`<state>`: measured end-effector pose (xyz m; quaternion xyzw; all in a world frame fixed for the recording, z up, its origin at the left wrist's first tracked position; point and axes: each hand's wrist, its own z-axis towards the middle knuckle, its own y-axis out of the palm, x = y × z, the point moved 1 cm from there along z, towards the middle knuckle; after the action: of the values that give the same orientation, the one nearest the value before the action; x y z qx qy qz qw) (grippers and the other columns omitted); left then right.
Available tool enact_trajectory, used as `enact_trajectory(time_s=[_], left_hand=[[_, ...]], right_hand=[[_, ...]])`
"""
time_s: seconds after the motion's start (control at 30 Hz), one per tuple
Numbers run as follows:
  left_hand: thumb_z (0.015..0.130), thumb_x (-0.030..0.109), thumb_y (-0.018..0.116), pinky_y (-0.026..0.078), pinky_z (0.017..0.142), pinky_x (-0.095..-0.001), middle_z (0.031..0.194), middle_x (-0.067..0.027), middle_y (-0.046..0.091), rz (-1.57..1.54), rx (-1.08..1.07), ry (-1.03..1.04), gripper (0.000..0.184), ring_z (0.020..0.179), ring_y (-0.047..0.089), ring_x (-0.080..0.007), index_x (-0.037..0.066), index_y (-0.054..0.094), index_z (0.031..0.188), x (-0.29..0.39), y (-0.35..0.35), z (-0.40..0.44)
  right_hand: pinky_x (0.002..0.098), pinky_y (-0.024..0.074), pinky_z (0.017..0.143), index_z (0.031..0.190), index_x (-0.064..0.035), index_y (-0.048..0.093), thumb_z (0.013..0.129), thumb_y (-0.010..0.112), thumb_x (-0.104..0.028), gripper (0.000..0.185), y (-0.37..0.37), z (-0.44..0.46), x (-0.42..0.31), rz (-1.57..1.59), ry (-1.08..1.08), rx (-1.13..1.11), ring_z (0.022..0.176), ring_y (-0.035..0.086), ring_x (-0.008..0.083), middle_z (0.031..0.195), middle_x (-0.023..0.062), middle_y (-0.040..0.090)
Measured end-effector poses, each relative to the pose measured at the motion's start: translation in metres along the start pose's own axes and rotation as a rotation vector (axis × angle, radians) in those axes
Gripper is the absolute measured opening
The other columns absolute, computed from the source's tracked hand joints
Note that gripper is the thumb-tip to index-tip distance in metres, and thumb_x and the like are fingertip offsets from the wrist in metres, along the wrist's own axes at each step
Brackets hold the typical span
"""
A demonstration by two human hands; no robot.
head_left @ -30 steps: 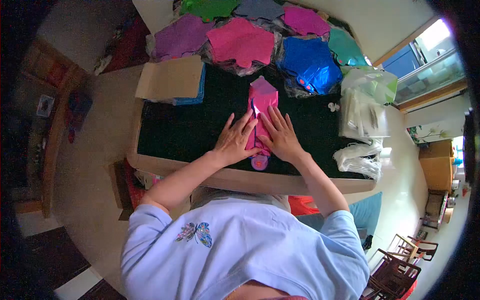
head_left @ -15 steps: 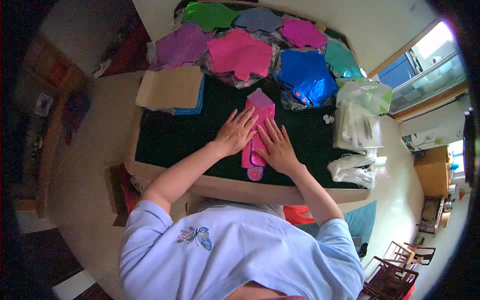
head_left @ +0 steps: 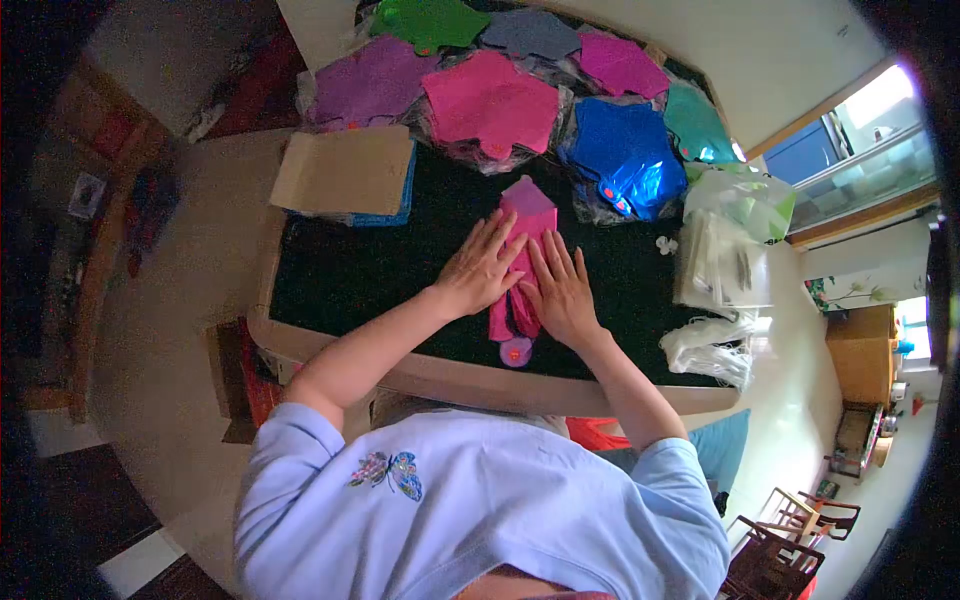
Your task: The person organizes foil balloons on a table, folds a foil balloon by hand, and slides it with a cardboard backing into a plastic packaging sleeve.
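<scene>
A narrow folded pink piece (head_left: 537, 219) lies on the dark green tabletop in front of me, with a pale purple pointed end at the top. At its near end shows a round purple tab (head_left: 515, 351) with an orange mark. My left hand (head_left: 482, 266) lies flat on the piece's left side, fingers stretched out and pointing away from me. On the right side my right hand (head_left: 566, 291) presses flat too, its fingers extended. Both hands touch the piece, and they cover much of its middle.
Stacks of coloured shaped sheets in clear wrap, such as a pink stack (head_left: 492, 105) and a blue stack (head_left: 625, 150), line the far side. Tan cardboard (head_left: 340, 168) sits at left. Clear plastic bags (head_left: 722, 262) and white strings (head_left: 705, 350) lie at right.
Both hands stay flat on the pink piece with only a slight shift. The dark-edged strip seen near its lower end now looks bunched pink. The whole view has moved slightly.
</scene>
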<state>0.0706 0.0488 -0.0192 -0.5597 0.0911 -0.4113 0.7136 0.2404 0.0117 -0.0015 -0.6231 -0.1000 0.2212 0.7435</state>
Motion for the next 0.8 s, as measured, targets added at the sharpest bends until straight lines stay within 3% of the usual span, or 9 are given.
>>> enact_trajectory(time_s=[0.07,0.17,0.37,0.6,0.8], left_hand=[[0.083,0.030,0.056,0.023,0.105,-0.0488,0.139,-0.0245,0.023,0.048,-0.019,0.002,0.058,0.131,0.021,-0.0387,0.000,0.038,0.129,-0.001,0.003,-0.001],[0.084,0.032,0.056,0.023,0.105,-0.0487,0.139,-0.0252,0.022,0.048,-0.006,0.007,0.058,0.131,0.022,-0.0385,0.000,0.038,0.129,-0.001,0.004,-0.001],[0.081,0.033,0.060,0.023,0.106,-0.0472,0.142,-0.0235,0.020,-0.075,0.030,-0.003,0.065,0.132,0.021,-0.0378,0.002,0.035,0.132,-0.002,0.001,0.000],[0.081,0.038,0.059,0.025,0.104,-0.0484,0.141,-0.0247,0.020,0.013,0.001,0.018,0.064,0.131,0.021,-0.0382,-0.001,0.040,0.128,-0.002,0.002,-0.001],[0.080,0.036,0.059,0.025,0.105,-0.0480,0.139,-0.0247,0.024,0.045,0.014,0.018,0.061,0.131,0.022,-0.0379,-0.002,0.043,0.125,-0.002,0.001,0.001]], right_hand=[[0.0507,0.0186,0.106,0.137,-0.0049,0.027,0.088,0.048,-0.031,0.060,0.006,0.000,0.008,0.159,0.045,0.045,0.132,0.023,0.0335,0.142,0.0181,0.025],[0.0509,0.0186,0.106,0.138,-0.0034,0.025,0.088,0.047,-0.030,0.061,0.017,0.012,0.018,0.159,0.144,0.097,0.132,0.023,0.0342,0.142,0.0180,0.026],[0.0507,0.0197,0.105,0.138,-0.0043,0.026,0.088,0.047,-0.031,0.060,0.013,0.016,0.012,0.014,0.101,0.064,0.133,0.022,0.0324,0.144,0.0178,0.023],[0.0520,0.0197,0.105,0.139,-0.0066,0.025,0.088,0.048,-0.032,0.062,0.009,0.018,0.011,0.019,0.089,0.029,0.134,0.021,0.0320,0.146,0.0131,0.019],[0.0508,0.0206,0.105,0.137,-0.0053,0.030,0.089,0.047,-0.030,0.056,0.006,0.015,0.010,0.016,0.088,0.144,0.133,0.024,0.0319,0.144,0.0130,0.025]])
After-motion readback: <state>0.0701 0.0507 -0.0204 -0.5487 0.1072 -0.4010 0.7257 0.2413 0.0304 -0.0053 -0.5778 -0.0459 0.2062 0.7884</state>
